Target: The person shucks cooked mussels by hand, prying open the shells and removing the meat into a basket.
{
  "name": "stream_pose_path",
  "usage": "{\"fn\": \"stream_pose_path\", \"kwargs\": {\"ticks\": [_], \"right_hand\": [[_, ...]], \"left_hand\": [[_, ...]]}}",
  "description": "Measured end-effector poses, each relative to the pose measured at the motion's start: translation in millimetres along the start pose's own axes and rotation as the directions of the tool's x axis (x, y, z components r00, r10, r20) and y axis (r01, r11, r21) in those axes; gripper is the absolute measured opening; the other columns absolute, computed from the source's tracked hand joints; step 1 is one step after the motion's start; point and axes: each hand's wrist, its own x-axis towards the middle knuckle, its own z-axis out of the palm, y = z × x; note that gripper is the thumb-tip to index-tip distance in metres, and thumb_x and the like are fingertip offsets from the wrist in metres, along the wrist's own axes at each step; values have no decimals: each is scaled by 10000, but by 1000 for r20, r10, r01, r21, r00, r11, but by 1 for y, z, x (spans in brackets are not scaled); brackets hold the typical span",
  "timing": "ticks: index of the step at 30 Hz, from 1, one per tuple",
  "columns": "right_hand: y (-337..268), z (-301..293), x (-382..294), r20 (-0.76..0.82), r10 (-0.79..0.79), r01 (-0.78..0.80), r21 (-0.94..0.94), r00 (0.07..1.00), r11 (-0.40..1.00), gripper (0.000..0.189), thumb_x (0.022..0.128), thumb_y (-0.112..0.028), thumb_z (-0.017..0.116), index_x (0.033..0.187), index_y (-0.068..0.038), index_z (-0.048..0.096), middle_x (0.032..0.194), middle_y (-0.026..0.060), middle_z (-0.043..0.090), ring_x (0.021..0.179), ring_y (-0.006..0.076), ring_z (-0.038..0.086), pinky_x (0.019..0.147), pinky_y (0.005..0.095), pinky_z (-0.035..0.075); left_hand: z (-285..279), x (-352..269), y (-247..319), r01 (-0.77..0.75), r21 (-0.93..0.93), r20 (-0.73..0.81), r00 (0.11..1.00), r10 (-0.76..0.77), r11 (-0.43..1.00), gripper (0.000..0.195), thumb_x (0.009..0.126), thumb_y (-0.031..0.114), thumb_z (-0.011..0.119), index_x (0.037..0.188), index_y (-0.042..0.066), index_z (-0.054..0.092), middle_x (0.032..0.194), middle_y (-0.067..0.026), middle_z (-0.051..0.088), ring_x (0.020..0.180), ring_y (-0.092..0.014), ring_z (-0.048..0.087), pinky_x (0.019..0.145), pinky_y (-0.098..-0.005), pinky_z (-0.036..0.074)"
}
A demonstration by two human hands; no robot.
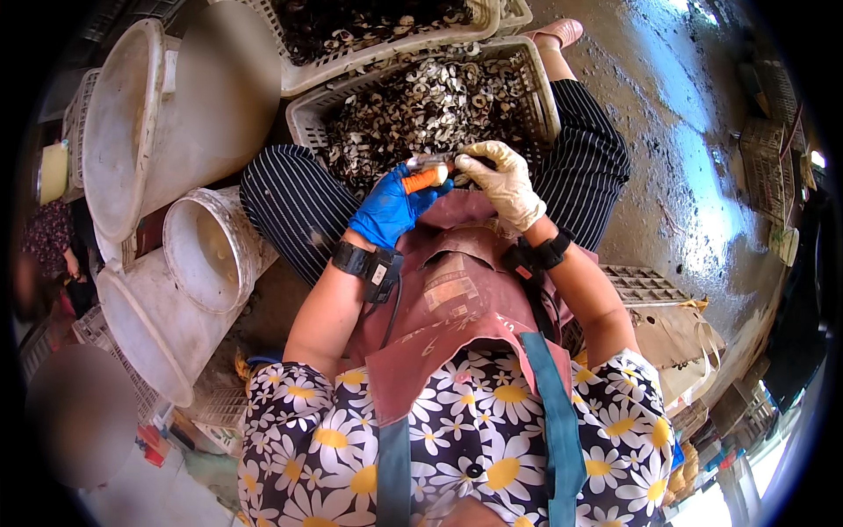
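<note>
My left hand (392,207) wears a blue glove, with an orange wrap (421,180) around the thumb. Its fingers close on a small shiny object (428,160), perhaps a blade or a shell; blur hides which. Close beside it, my right hand (504,181) in a cream glove pinches a small brown piece (452,167), mostly covered by the fingers. Both hands meet above my lap, at the near edge of a plastic basket (308,126). Many dark and whitish shell pieces (435,99) fill that basket.
A second basket (395,47) of dark shells stands beyond the first. White plastic tubs (155,132) and a bucket (245,263) lie tipped at my left. Another person (49,234) is at far left. Wet floor (672,178) and a crate (642,284) are at right.
</note>
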Motion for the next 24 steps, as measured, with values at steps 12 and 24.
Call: {"fn": "stream_pose_path", "kwargs": {"ticks": [12, 24], "right_hand": [[5, -26, 7, -77, 263, -264, -11, 962, 964, 218, 791, -124, 696, 947, 18, 642, 864, 44, 624, 815, 98, 577, 726, 242, 480], [-4, 0, 2, 50, -106, 112, -142, 993, 983, 170, 784, -123, 702, 894, -1, 658, 826, 30, 618, 733, 118, 585, 659, 247, 497]], "left_hand": [[11, -4, 3, 6, 78, -88, 996, 1, 997, 377, 825, 20, 616, 1188, 59, 523, 1061, -123, 614, 892, -163, 606, 772, -223, 501], [15, -9, -4, -78, 342, -217, 963, 159, 936, 320, 811, 24, 627, 1104, 22, 498, 1009, -142, 632, 885, -228, 635, 762, -269, 533]]}}
